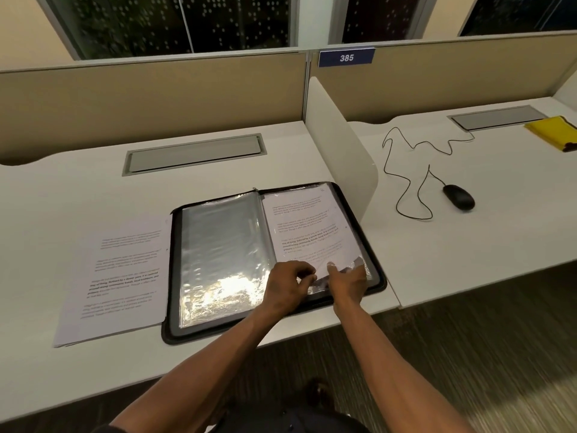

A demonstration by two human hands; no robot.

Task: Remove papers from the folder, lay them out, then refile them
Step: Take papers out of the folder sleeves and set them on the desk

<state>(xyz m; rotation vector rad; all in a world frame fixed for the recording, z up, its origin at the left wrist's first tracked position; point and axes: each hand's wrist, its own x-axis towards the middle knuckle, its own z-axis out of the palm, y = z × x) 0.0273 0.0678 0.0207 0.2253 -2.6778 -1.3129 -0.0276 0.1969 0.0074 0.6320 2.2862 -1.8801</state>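
The open folder (274, 260) is lying on the near part of the desk (78, 189), close to its front edge; a printed sheet (121, 276) is lying flat just left of it, touching its left edge; another sheet (312, 226) is sitting on the folder's right half, an empty sleeve (221, 251) on its left half; both hands, left hand (288, 282) and right hand (346, 281), are resting at that sheet's near corner; a divider (340, 145) is standing right of the folder; beyond it a mouse (459, 196) is lying on the neighbouring desk

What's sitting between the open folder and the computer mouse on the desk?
In the head view, a white divider panel stands between the folder and the mouse, with the mouse's black cable looping beyond it.
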